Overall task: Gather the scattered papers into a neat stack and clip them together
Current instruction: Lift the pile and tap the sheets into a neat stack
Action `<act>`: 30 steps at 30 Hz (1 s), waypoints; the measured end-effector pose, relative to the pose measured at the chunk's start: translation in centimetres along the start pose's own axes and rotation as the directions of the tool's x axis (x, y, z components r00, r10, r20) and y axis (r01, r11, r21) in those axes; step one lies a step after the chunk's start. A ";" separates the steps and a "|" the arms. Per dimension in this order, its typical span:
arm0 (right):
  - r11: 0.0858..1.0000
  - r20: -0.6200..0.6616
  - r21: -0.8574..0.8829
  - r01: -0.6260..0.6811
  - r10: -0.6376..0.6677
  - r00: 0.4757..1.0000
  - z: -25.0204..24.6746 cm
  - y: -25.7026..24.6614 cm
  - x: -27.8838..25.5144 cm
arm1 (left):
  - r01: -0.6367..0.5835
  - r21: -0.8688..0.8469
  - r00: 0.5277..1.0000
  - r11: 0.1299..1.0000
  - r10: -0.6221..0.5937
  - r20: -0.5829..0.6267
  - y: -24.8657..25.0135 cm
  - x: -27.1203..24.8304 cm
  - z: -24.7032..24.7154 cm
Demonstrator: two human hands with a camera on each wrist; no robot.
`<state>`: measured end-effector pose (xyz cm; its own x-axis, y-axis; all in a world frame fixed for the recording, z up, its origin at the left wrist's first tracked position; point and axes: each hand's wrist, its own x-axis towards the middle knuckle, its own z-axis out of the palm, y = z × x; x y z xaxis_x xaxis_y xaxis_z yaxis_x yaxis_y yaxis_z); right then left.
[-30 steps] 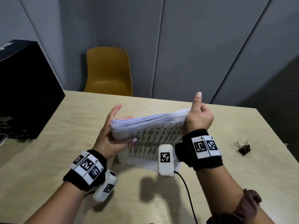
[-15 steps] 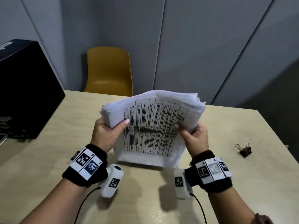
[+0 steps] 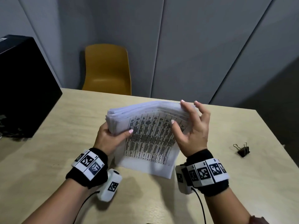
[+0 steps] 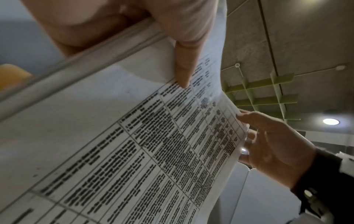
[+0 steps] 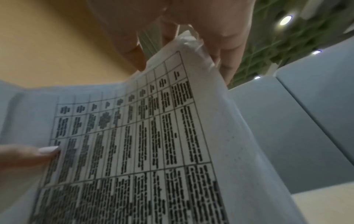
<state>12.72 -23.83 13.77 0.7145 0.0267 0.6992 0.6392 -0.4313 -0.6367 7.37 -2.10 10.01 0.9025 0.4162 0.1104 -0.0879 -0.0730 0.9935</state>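
**Setting: office meeting room**

You sit at a pale wooden table [image 3: 48,159]. Grey wall panels [image 3: 194,54] run from 10 to 2 o'clock, a mustard chair [image 3: 107,70] stands at 11, and a green ceiling grid [image 4: 268,97] hangs overhead.

The stack of papers [image 3: 145,126] stood taller half a second ago; now its top edge leans away and sits lower. The right hand [image 3: 192,126] had its thumb and fingers pinching the right edge. Now it has let go and its fingers are spread, just touching that side. The left hand [image 3: 111,138] has slid a bit lower with the stack.
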 end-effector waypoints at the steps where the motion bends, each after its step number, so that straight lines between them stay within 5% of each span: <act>1: 0.999 -0.013 0.019 -0.027 0.027 1.000 -0.1 0.1 -0.1 | 0.023 -0.053 1.000 0.998 -0.023 -0.003 0.1 -0.1 0.1; 3: 0.999 -0.010 0.023 -0.037 0.037 0.999 -0.2 0.1 -0.4 | 0.043 -0.115 0.999 0.992 -0.043 0.003 0.0 -0.2 0.0; 9: 0.995 0.020 0.076 -0.057 0.056 0.998 -0.4 0.9 -1.6 | -0.047 0.064 0.999 0.997 0.045 0.025 -0.8 0.5 -1.0; 12: 0.998 0.091 0.047 0.036 -0.040 0.995 -0.7 1.0 -2.0 | -0.055 0.045 0.998 0.997 0.055 -0.004 -0.9 0.5 -1.3; 14: 0.985 0.124 0.123 -0.121 0.106 0.987 -0.7 1.8 -2.0 | -0.069 0.018 0.997 0.997 0.070 -0.017 -0.8 0.4 -1.4; 16: 0.862 0.267 0.304 -0.405 0.331 0.905 -0.7 3.1 -1.8 | -0.079 0.013 0.996 0.997 0.079 -0.034 -0.8 0.1 -1.3; 18: 0.768 0.405 0.369 -0.523 0.374 0.834 -0.4 4.0 -1.3 | -0.080 -0.001 0.996 0.997 0.080 -0.047 -0.6 -0.2 -0.9; 24: 0.860 0.153 0.439 -0.261 0.215 0.965 0.3 2.8 0.3 | -0.239 -0.043 0.966 0.970 0.233 -0.111 2.0 -0.6 0.1; 30: 0.871 0.157 0.399 -0.286 0.242 0.957 1.1 2.4 -2.5 | -0.192 0.025 0.980 0.981 0.193 -0.052 0.5 -1.4 0.4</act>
<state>12.77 -23.95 10.09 0.8837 0.0629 0.4639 0.4660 -0.0238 -0.8845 6.23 -3.12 10.31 0.8455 0.4406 0.3016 -0.2492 -0.1739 0.9527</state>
